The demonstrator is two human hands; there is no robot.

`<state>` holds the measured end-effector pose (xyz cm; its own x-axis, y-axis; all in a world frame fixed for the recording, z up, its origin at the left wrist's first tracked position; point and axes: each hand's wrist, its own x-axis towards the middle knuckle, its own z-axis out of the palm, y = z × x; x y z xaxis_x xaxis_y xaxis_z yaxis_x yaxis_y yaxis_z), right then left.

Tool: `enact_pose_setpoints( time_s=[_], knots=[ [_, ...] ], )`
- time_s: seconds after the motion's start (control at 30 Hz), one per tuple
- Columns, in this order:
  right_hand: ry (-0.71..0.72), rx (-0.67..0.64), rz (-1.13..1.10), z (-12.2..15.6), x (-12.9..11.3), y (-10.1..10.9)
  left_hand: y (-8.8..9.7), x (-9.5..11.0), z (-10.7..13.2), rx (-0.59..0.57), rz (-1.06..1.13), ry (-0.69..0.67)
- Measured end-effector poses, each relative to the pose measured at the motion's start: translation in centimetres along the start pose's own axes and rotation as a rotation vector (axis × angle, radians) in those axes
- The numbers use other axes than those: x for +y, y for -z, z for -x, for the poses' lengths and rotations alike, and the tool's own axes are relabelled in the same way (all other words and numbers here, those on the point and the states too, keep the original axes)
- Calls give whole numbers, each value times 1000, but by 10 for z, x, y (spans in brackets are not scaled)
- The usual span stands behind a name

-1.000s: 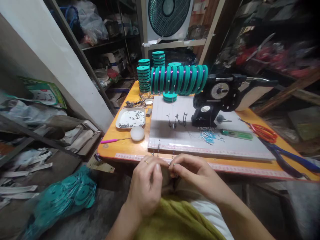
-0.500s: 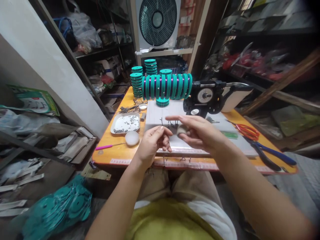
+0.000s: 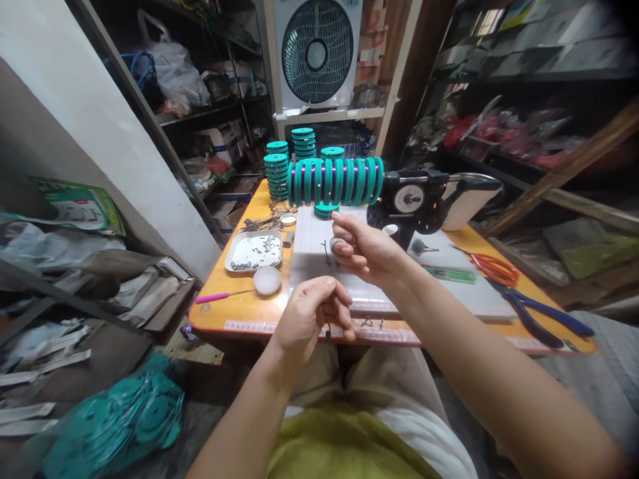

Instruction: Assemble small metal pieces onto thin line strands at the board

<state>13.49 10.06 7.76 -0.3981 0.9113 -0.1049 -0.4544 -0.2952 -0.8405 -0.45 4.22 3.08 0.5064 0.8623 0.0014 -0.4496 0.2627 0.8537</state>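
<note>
My right hand (image 3: 362, 251) reaches out over the white board (image 3: 449, 283), fingers curled, toward small dark hooks (image 3: 326, 251) standing on it; I cannot make out whether it holds anything. My left hand (image 3: 312, 313) hovers at the table's front edge with fingers pinched on a tiny dark piece. A row of teal spools (image 3: 335, 181) with purple thread sits on a black winding machine (image 3: 414, 199) behind the board.
Stacks of teal spools (image 3: 276, 174) stand at the back left. A metal tray (image 3: 253, 251) of small parts, a white round lid (image 3: 267, 280) and a pink-handled tool (image 3: 219, 296) lie left. Orange scissors (image 3: 492, 266) and blue pliers (image 3: 544, 316) lie right. A fan (image 3: 317, 53) stands behind.
Both hands rose from my lap to the table. My right hand then reached farther toward the hooks on the board while my left hand drew back to the front edge.
</note>
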Motion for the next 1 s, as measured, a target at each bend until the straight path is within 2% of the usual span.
enact_pose_setpoints(
  time_s=[0.1, 0.27, 0.73, 0.87, 1.0],
  knots=[
    [9, -13, -23, -1, -1, 2, -1, -7, 16, 11, -18, 22],
    [10, -32, -36, 0, -3, 5, -2, -21, 33, -41, 73, 73],
    [32, -70, 40, 1, 2, 11, 6, -38, 39, 14, 267, 164],
    [17, -74, 164, 10, 5, 16, 8, -44, 43, 32, 287, 179],
    [-37, -117, 378, 29, 12, 16, 5, -45, 47, 77, 256, 88]
  ],
)
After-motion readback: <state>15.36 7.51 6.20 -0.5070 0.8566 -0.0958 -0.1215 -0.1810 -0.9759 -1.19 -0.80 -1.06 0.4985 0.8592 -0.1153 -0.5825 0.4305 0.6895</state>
